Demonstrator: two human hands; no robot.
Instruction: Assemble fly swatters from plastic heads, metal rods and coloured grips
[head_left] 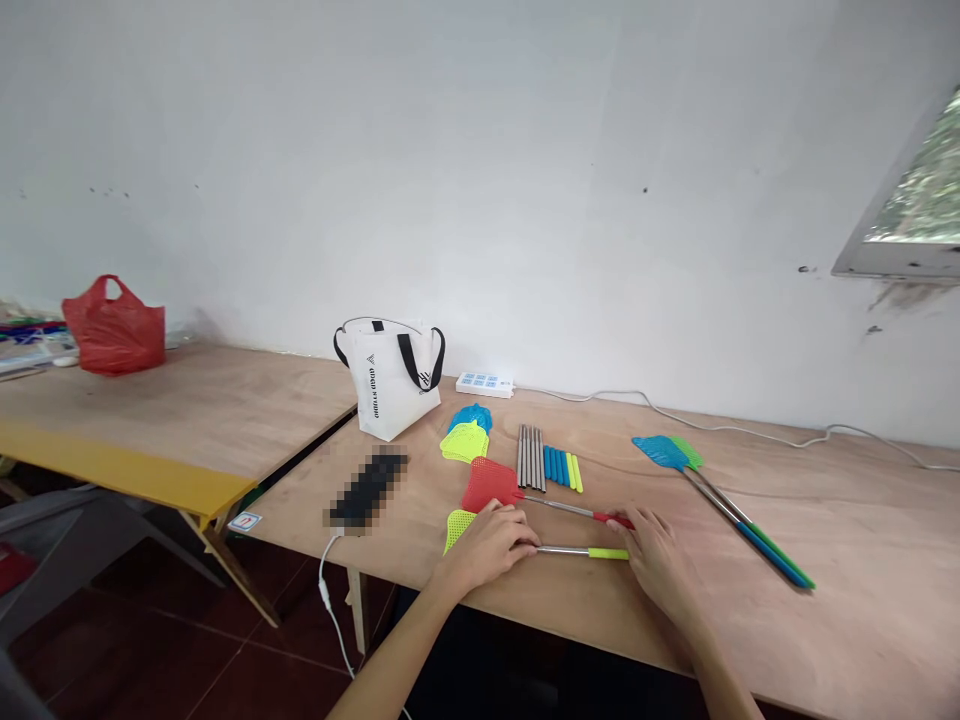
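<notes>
Two fly swatters lie side by side before me. My left hand (491, 540) is curled over the neck of the yellow-green fly swatter (607, 553), covering where its head joins the metal rod. At the handle end of the red fly swatter (487, 484), my right hand (656, 550) has its fingers closed on the red grip; its palm is beside the yellow-green grip's end. Behind them are loose yellow-green swatter heads (465, 440), blue swatter heads (472, 415), several metal rods (531, 458), blue grips (556, 465) and yellow grips (574, 472).
Blue and green fly swatters (731, 510) lie together at the right. A white bag (390, 385) and a power strip (484, 384) stand near the wall. A blurred dark object (367, 488) with a cable lies left. A red plastic bag (116, 330) sits on the other table.
</notes>
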